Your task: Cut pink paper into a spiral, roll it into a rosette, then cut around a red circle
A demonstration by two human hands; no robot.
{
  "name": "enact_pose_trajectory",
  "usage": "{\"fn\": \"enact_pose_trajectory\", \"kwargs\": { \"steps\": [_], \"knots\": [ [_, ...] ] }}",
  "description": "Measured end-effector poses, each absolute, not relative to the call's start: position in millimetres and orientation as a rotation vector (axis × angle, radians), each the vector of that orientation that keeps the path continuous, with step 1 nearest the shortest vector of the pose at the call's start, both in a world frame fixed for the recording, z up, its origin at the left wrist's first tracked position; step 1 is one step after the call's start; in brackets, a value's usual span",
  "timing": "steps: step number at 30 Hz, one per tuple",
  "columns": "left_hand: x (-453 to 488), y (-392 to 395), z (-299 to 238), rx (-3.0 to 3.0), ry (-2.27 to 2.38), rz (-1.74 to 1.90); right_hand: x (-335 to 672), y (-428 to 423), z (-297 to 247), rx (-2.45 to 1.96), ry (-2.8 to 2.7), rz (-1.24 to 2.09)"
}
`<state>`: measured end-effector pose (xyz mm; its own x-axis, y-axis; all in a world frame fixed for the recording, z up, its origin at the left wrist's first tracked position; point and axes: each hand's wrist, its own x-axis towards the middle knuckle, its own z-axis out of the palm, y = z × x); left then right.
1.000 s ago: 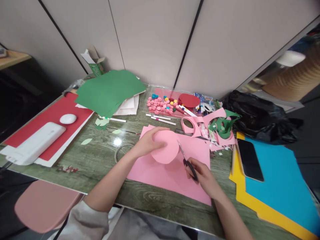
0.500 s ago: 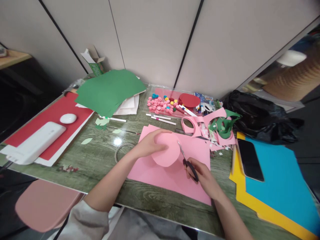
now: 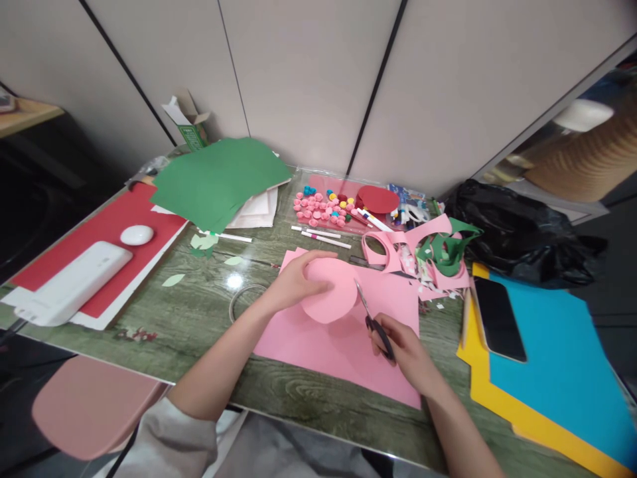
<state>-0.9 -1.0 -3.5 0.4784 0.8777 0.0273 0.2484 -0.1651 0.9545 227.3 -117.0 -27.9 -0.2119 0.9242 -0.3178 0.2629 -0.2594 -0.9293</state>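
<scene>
Between thumb and fingers, my left hand [image 3: 297, 282] grips a roughly round pink paper piece [image 3: 334, 300] by its left side. My right hand [image 3: 398, 342] is closed around the black handles of a pair of scissors [image 3: 381, 335]. The blades point up and left, with their tips at the right edge of the round paper. Both hands are over a larger pink paper sheet [image 3: 343, 358] lying on the table. The fingers inside the scissor handles are partly hidden.
Pink paper offcuts [image 3: 378, 249] and green scraps [image 3: 448, 249] lie behind my right hand. A phone [image 3: 499, 318] rests on blue paper [image 3: 552, 345]. A tape roll [image 3: 233, 305] sits left of the pink sheet. Small pink pieces [image 3: 313, 206], green paper [image 3: 219, 179] and a black bag [image 3: 522, 232] stand farther back.
The round paper has turned and tilted in my left hand, and its lower edge sits a little higher. The scissors stay at its right edge, almost unmoved.
</scene>
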Motion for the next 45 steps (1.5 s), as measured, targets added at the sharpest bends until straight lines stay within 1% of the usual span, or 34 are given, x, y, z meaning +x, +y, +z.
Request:
{"fn": "enact_pose_trajectory", "kwargs": {
  "steps": [15, 30, 39, 45],
  "knots": [
    [-1, -4, 2, 1.761, 0.855, 0.662, 228, -117, -26, -1.401, -1.394, 1.57],
    [-1, -3, 3, 1.739, 0.897, 0.675, 226, -117, -25, -1.464, -1.406, 1.543],
    [0, -2, -6, 1.638, 0.99, 0.79, 229, -117, -30, -1.493, -1.364, 1.531],
    [3, -4, -5, 1.676, 0.95, 0.765, 225, -116, -17, -1.451, -1.327, 1.583]
  ]
}}
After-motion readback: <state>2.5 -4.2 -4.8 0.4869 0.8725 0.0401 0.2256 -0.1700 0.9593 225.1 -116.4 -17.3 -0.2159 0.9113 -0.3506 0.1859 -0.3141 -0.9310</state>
